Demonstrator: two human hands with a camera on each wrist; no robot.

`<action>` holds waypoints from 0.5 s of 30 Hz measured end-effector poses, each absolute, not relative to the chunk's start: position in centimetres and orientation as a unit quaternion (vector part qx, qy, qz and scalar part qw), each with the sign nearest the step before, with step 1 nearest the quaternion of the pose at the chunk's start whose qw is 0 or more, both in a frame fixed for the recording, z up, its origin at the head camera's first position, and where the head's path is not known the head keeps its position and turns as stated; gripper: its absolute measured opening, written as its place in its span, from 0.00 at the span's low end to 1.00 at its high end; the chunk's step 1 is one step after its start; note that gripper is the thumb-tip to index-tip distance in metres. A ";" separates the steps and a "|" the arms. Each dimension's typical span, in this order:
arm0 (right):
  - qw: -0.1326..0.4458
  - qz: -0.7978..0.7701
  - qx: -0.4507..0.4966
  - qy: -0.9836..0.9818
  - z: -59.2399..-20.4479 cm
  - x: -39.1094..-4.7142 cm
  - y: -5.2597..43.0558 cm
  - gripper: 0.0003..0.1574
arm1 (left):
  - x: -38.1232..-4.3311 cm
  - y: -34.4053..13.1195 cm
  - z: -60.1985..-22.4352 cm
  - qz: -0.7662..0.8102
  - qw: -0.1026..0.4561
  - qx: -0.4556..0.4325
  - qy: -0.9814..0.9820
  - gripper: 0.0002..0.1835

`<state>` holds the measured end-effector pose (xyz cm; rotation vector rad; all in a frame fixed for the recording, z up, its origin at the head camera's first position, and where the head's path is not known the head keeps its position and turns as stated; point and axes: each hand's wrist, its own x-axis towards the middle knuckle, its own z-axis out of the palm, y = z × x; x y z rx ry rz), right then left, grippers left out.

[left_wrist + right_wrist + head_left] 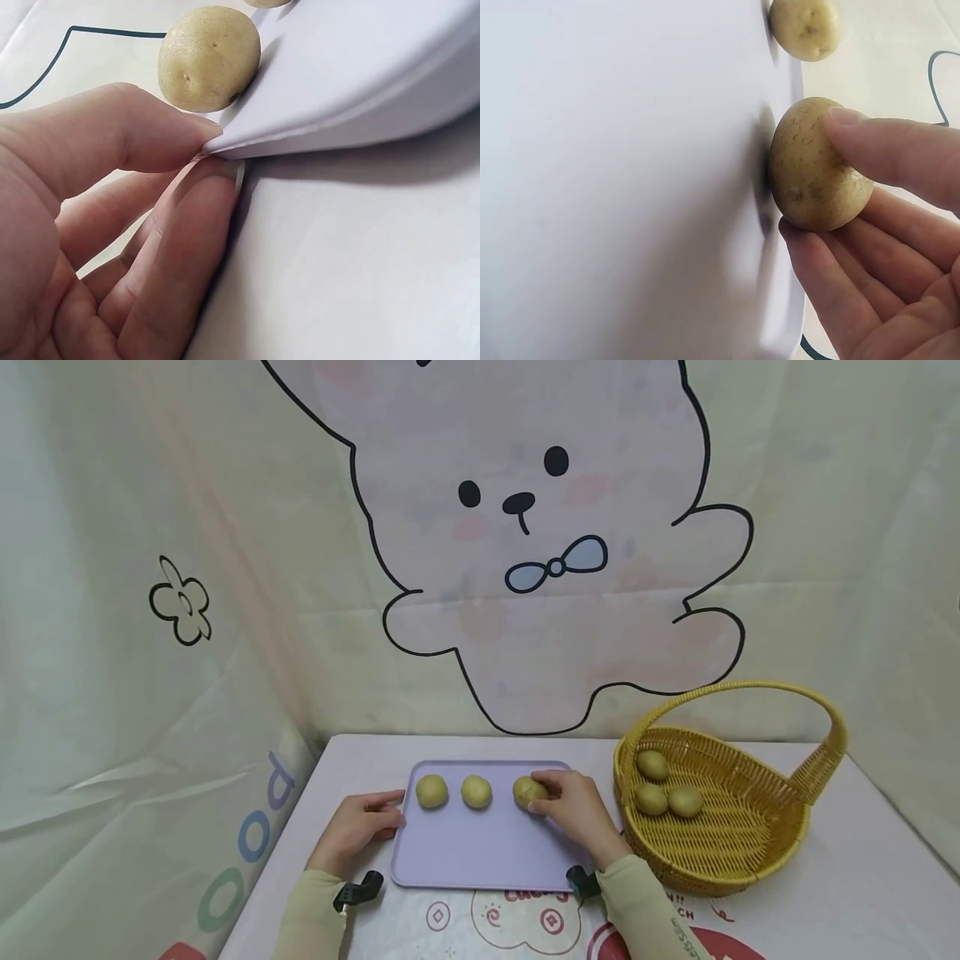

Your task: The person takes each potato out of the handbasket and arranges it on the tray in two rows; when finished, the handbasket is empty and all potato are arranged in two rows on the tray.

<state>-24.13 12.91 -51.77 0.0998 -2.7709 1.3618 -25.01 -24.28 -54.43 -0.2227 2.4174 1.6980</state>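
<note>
At the left side of a lilac tray (480, 860), my left hand (357, 827) pinches the rim. The left wrist view shows the thumb (161, 135) on top of the rim and fingertips below it. My right hand (581, 810) holds a potato (810, 169) between thumb and fingers at the tray's far right part, close over its surface. Two more potatoes lie on the tray in the same row, one at the far left (431, 792) and another near the middle (476, 792).
To the right of the tray stands a yellow woven basket (738, 852) with a tall arched handle (750, 685). Three potatoes (651, 799) lie in its left part. A printed cloth (450, 935) covers the table, and a cartoon curtain (517, 652) hangs behind it.
</note>
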 end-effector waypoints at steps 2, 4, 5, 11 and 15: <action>0.025 0.440 0.033 -0.897 -51.9 -24.2 12.8 0.30 | -24.9 -24.4 -54.5 0.569 0.089 -0.074 0.814 0.27; 0.025 0.441 0.032 -0.896 -51.8 -24.2 12.7 0.30 | -24.9 -24.4 -54.5 0.570 0.088 -0.072 0.814 0.28; 0.025 0.442 0.031 -0.896 -51.8 -24.2 12.6 0.30 | -24.9 -24.5 -54.5 0.571 0.086 -0.070 0.813 0.28; 0.028 0.445 0.028 -0.894 -51.6 -24.1 12.4 0.29 | -24.8 -24.6 -54.5 0.575 0.083 -0.063 0.811 0.28; 0.030 0.441 0.024 -0.897 -51.6 -24.0 12.3 0.30 | -24.9 -24.5 -54.5 0.574 0.083 -0.057 0.812 0.28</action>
